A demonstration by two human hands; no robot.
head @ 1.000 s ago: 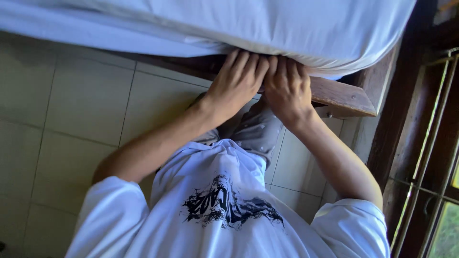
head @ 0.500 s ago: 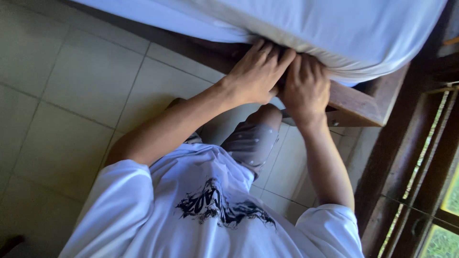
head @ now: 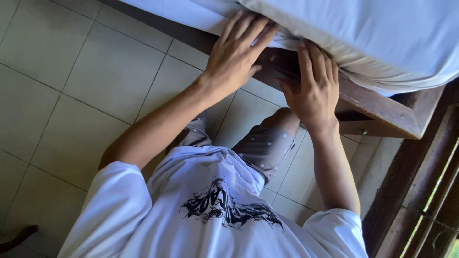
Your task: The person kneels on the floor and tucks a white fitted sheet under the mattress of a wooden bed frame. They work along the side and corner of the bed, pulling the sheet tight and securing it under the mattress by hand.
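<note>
At the corner of the bed, both hands work along the seam between mattress and frame; the left hand (head: 235, 53) lies flat with fingers spread and straight, palm down on the edge of the white sheet (head: 191, 14), fingertips pressed up against the underside of the mattress (head: 382, 38), holding nothing in a closed grip; the right hand (head: 313, 91) sits just beside it, nearer the corner, fingers extended and pushed into the gap where the bunched sheet meets the wooden bed frame (head: 377, 107); its fingertips are hidden by the fabric, so whether they pinch any cloth cannot be told; the sheet hangs slightly loose and creased at the corner, partly tucked, partly showing below the mattress; the person kneels or crouches on the pale tiled floor (head: 71, 86), one knee in grey shorts (head: 265, 145) close to the frame, a white printed T-shirt (head: 210, 210) filling the lower view; a dark wooden window frame (head: 420, 191) stands to the right

As a judgement: the fingers could get pinched between the heavy mattress and the hard frame if it settles on them; the sheet could slip back out if the tuck is shallow, or bunch unevenly at the corner because the cloth there is already gathered; a knuckle might scrape the frame's edge
</note>
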